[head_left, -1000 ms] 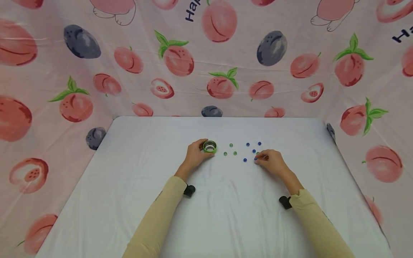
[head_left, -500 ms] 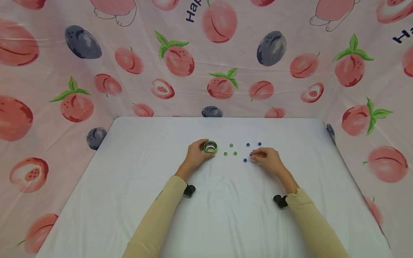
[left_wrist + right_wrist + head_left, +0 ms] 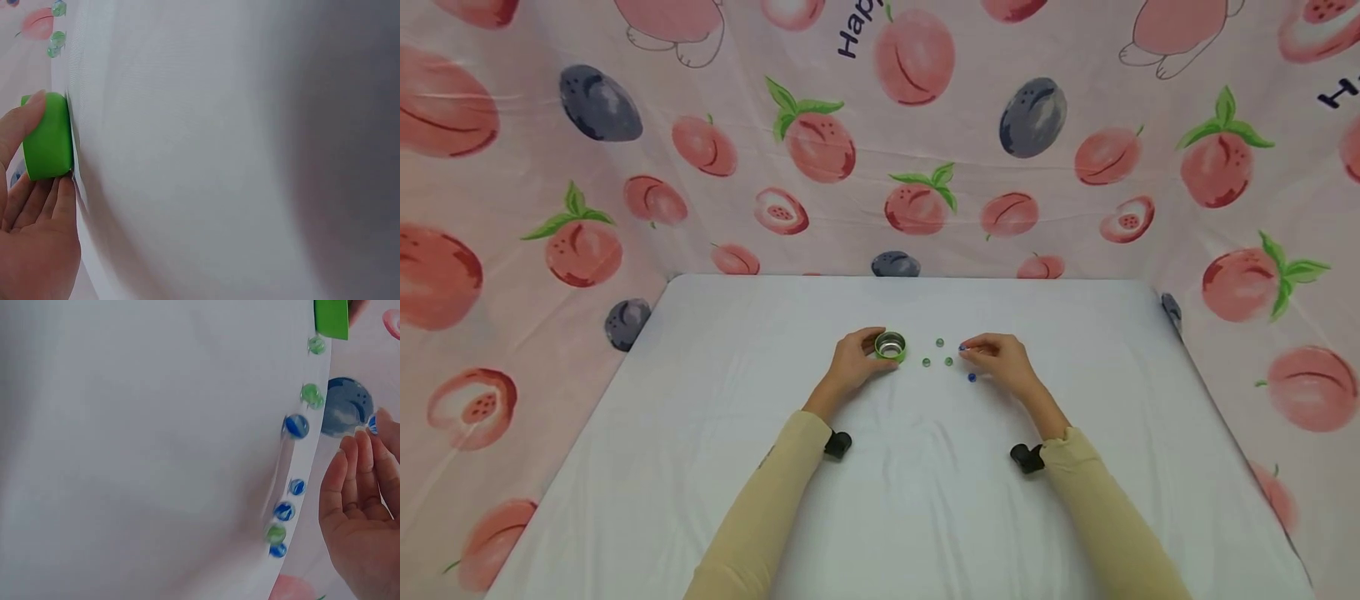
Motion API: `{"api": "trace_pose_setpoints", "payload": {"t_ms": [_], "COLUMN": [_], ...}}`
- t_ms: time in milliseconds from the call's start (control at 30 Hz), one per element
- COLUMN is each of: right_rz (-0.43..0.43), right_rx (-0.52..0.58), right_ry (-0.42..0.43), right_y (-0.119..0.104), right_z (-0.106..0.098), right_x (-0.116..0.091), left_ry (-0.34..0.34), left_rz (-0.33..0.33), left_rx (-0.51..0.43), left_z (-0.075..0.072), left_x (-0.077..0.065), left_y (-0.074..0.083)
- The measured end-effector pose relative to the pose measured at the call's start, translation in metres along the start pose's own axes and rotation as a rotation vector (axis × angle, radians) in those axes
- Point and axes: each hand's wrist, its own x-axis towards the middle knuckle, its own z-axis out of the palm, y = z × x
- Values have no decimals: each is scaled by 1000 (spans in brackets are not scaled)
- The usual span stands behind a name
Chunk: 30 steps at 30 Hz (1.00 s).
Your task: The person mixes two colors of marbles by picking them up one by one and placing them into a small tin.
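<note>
My left hand [image 3: 850, 362] curls round a small round green tin [image 3: 891, 359] with a silvery inside, which stands upright on the table. In the left wrist view the thumb lies along the green wall and the fingers are on the other side. My right hand [image 3: 1006, 360] pinches a blue marble [image 3: 373, 424] between thumb and fingertips, raised over the table. Several green marbles [image 3: 940, 342] lie between the tin and the right hand. A blue marble [image 3: 972, 377] sits just in front of that hand; it hides others in the head view.
Further blue marbles [image 3: 284, 510] and a green marble [image 3: 275, 534] show on the table in the right wrist view. The white cloth table [image 3: 880, 500] meets a fruit-printed curtain [image 3: 835, 225] at the back and sides.
My right hand has taken the blue marble from the right-hand group and moved left with it, rising towards the green marbles. My left hand keeps its grip on the tin.
</note>
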Motion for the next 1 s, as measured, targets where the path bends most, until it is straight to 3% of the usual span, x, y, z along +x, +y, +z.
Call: {"api": "trace_pose_setpoints", "payload": {"t_ms": [1000], "right_rz": [-36], "right_rx": [58], "right_ry": [-6], "right_y": [-34], "right_z": [57], "right_x": [38], "left_ry": [-32], "left_rz": [3], "left_rx": [-3], "left_z": [-4], "left_x": [0], "left_y": [2]}}
